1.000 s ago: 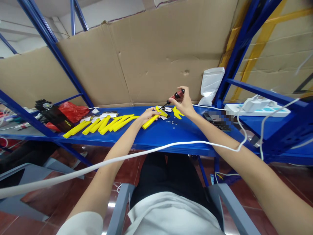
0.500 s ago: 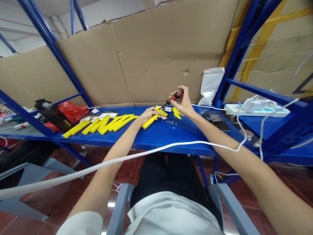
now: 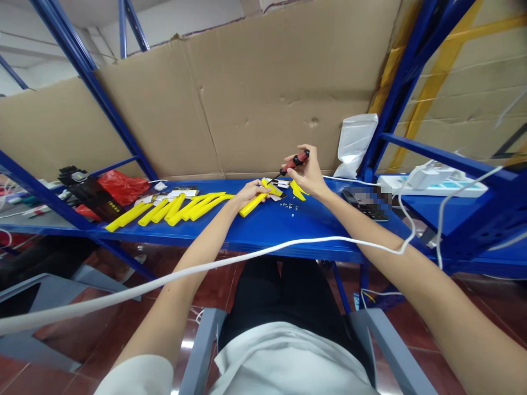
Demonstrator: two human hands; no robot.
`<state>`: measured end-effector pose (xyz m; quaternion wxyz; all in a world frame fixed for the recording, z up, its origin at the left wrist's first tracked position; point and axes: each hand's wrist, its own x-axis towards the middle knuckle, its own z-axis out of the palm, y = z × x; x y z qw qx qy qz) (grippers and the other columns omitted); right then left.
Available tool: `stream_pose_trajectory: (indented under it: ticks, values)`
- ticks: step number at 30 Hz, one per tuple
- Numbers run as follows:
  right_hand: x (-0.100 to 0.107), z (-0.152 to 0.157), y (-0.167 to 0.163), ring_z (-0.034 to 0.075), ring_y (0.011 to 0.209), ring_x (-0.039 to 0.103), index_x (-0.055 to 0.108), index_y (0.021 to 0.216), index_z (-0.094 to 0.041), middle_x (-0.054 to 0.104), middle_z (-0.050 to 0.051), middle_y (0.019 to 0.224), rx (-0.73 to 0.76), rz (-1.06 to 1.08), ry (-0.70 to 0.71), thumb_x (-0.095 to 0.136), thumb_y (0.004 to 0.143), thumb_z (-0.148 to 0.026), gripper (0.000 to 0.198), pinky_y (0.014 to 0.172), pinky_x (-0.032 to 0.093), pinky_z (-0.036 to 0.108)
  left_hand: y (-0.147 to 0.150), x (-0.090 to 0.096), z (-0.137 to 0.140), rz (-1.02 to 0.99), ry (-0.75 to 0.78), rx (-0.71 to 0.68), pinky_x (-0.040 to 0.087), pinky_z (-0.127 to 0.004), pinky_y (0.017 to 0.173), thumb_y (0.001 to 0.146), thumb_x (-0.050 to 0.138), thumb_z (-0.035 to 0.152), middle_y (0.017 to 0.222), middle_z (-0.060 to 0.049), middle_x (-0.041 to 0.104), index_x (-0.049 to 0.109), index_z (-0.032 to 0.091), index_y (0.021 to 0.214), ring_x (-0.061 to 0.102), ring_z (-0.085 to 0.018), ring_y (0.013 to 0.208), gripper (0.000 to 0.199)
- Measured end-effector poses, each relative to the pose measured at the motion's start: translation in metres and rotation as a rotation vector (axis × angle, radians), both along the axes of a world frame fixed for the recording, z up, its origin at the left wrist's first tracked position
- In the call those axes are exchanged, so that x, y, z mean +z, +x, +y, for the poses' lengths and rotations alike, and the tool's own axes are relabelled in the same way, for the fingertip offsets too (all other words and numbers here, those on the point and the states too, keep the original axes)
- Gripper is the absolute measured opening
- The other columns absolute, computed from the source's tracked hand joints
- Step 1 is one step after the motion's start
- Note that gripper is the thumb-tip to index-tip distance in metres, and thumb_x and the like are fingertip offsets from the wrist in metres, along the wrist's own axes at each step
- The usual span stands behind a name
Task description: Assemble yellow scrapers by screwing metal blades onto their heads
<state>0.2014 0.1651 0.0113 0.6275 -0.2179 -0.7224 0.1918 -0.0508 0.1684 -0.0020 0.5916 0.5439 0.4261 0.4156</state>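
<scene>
My left hand point(image 3: 252, 193) is closed round a yellow tool with a wide plastic handle point(image 3: 249, 208), which lies slanted over the blue bench. In my right hand point(image 3: 309, 175) is a screwdriver with a red and black handle point(image 3: 297, 160). Its dark shaft slopes down to the left, and the tip meets the upper part of the yellow tool. Beside it lie some smaller yellow pieces point(image 3: 297, 191). Several tiny parts, seemingly screws point(image 3: 290, 207), are scattered on the bench just in front of these pieces.
A row of similar yellow tools point(image 3: 177, 209) lies left of my hands. A black box point(image 3: 88, 192) and a red plastic bag point(image 3: 123, 187) stand further left. On the right are a dark device point(image 3: 364, 203) and a white power strip point(image 3: 436, 185). A white cable point(image 3: 263, 251) crosses in front.
Both hands keep almost the same place and grip. The screwdriver shows only a very slight shift, its tip still at the yellow tool.
</scene>
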Motion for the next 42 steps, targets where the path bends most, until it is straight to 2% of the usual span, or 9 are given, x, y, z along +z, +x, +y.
stream_pose_trajectory:
  ticks: [4,7,14,20,24,29,31,37,42]
  values:
    - [-0.0016,0.0056,0.0024,0.039,0.104,0.083,0.042,0.156,-0.036,0.073,0.009,0.109,-0.098,-0.017,0.009,0.086,0.090,-0.076,0.089,0.095,0.073,0.065,-0.0001,0.0012,-0.0021,-0.002,0.003,-0.001,0.053,-0.020,0.056,0.084,0.089,0.001,0.086,-0.010,0.080,0.055,0.020,0.091,0.078,-0.019,0.069,0.039]
    - [-0.0034,0.0092,0.0041,0.039,0.097,0.083,0.040,0.158,-0.035,0.071,0.008,0.105,-0.133,-0.007,-0.001,0.086,0.088,-0.080,0.095,0.093,0.072,0.068,0.0000,0.0023,-0.0033,0.004,0.004,-0.002,0.053,-0.021,0.056,0.086,0.087,0.001,0.086,-0.010,0.080,0.055,0.020,0.091,0.078,-0.019,0.069,0.037]
    - [-0.0040,0.0069,0.0003,0.035,0.116,0.083,0.031,0.161,-0.040,0.071,0.012,0.134,-0.025,0.015,-0.030,0.078,0.091,-0.085,0.096,0.107,0.070,0.062,0.0015,0.0040,-0.0049,0.004,0.000,0.003,0.053,-0.021,0.056,0.086,0.086,0.000,0.084,-0.010,0.079,0.055,0.019,0.089,0.077,-0.019,0.069,0.037]
    - [-0.0014,0.0065,0.0038,0.038,0.105,0.083,0.046,0.153,-0.036,0.069,0.010,0.116,-0.107,0.010,-0.022,0.088,0.086,-0.081,0.090,0.090,0.075,0.065,0.0014,0.0038,-0.0048,-0.002,0.001,0.006,0.053,-0.021,0.056,0.084,0.088,0.000,0.088,-0.010,0.081,0.054,0.019,0.091,0.078,-0.018,0.070,0.040]
    - [-0.0014,0.0059,0.0063,0.037,0.093,0.083,0.047,0.151,-0.034,0.070,0.009,0.112,-0.181,0.012,-0.049,0.088,0.084,-0.081,0.091,0.090,0.074,0.068,0.0008,0.0029,-0.0038,0.000,0.002,0.000,0.053,-0.021,0.055,0.086,0.087,0.000,0.084,-0.010,0.079,0.054,0.020,0.090,0.077,-0.018,0.069,0.038]
    - [-0.0017,0.0032,0.0048,0.035,0.119,0.082,0.035,0.158,-0.039,0.072,0.012,0.134,-0.046,-0.005,-0.036,0.077,0.095,-0.078,0.085,0.101,0.073,0.060,0.0008,0.0019,-0.0035,-0.009,0.008,0.002,0.053,-0.021,0.056,0.085,0.087,0.000,0.087,-0.011,0.081,0.054,0.020,0.090,0.078,-0.019,0.070,0.039]
    - [-0.0015,0.0026,0.0035,0.034,0.122,0.081,0.033,0.159,-0.042,0.071,0.011,0.140,-0.014,-0.010,-0.048,0.076,0.095,-0.079,0.086,0.097,0.075,0.056,0.0010,0.0018,-0.0035,-0.011,0.011,0.004,0.053,-0.022,0.056,0.086,0.086,0.000,0.086,-0.011,0.080,0.054,0.019,0.090,0.078,-0.019,0.070,0.038]
    - [-0.0004,0.0034,0.0018,0.041,0.109,0.084,0.041,0.157,-0.039,0.070,0.014,0.132,-0.084,-0.005,-0.063,0.083,0.088,-0.082,0.092,0.069,0.078,0.057,0.0011,0.0024,-0.0041,-0.002,0.011,0.004,0.054,-0.022,0.057,0.087,0.086,-0.001,0.083,-0.010,0.080,0.056,0.018,0.091,0.078,-0.018,0.070,0.035]
    - [-0.0016,0.0076,0.0034,0.041,0.102,0.084,0.041,0.162,-0.039,0.068,0.013,0.128,-0.136,0.000,-0.047,0.086,0.083,-0.086,0.102,0.066,0.077,0.058,0.0009,0.0025,-0.0049,-0.008,0.012,0.001,0.054,-0.022,0.057,0.086,0.088,0.000,0.086,-0.009,0.080,0.057,0.018,0.091,0.079,-0.018,0.071,0.036]
